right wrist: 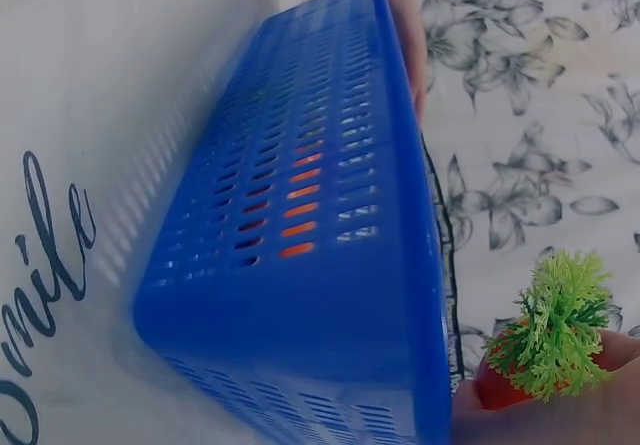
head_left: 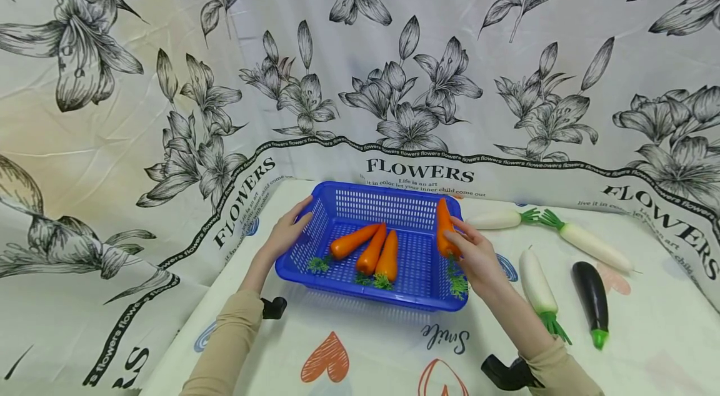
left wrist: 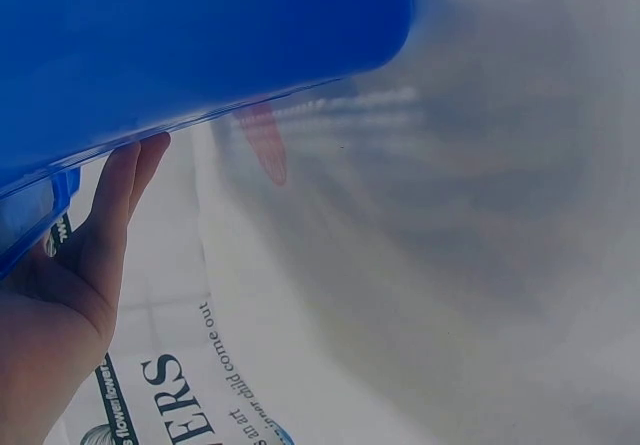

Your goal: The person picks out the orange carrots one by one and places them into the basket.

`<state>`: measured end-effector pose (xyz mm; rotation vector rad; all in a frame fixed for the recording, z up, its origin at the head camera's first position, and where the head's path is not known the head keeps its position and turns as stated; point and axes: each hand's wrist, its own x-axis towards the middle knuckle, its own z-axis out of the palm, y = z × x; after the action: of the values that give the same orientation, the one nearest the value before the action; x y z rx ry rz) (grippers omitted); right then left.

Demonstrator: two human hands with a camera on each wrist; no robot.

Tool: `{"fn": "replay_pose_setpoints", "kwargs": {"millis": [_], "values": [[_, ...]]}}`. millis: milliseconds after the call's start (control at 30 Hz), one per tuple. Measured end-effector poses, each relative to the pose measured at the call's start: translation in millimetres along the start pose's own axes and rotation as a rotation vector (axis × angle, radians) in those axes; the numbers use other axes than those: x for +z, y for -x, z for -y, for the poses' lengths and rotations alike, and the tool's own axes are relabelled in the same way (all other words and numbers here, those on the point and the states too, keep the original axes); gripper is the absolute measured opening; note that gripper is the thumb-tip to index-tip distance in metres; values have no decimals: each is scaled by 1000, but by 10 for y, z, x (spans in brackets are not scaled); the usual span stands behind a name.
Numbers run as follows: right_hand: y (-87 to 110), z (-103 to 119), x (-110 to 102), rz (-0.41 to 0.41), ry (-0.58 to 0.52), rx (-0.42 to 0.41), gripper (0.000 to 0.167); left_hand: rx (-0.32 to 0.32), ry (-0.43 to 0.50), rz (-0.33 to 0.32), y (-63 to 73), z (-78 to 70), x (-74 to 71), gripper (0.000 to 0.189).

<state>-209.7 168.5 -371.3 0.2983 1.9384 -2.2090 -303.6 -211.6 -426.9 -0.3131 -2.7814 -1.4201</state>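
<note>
A blue plastic basket sits in the middle of the table, with three orange carrots lying inside, their green tops toward the near side. At its left rim, my left hand holds the edge between thumb and fingers; the left wrist view shows those fingers along the blue rim. My right hand grips another carrot above the basket's right end, tip up and leafy top hanging down. In the right wrist view its green leaves show beside the rim.
Right of the basket lie three white radishes with green tops and a dark eggplant. A flower-printed curtain rises behind the table. The tablecloth bears printed hearts and lettering.
</note>
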Motion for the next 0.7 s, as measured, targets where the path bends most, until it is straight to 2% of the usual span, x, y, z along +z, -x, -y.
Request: {"fn": "replay_pose_setpoints", "kwargs": {"millis": [700], "values": [[-281, -242, 318, -26, -82, 21, 55, 1, -11, -4, -15, 17, 10, 52]]}}
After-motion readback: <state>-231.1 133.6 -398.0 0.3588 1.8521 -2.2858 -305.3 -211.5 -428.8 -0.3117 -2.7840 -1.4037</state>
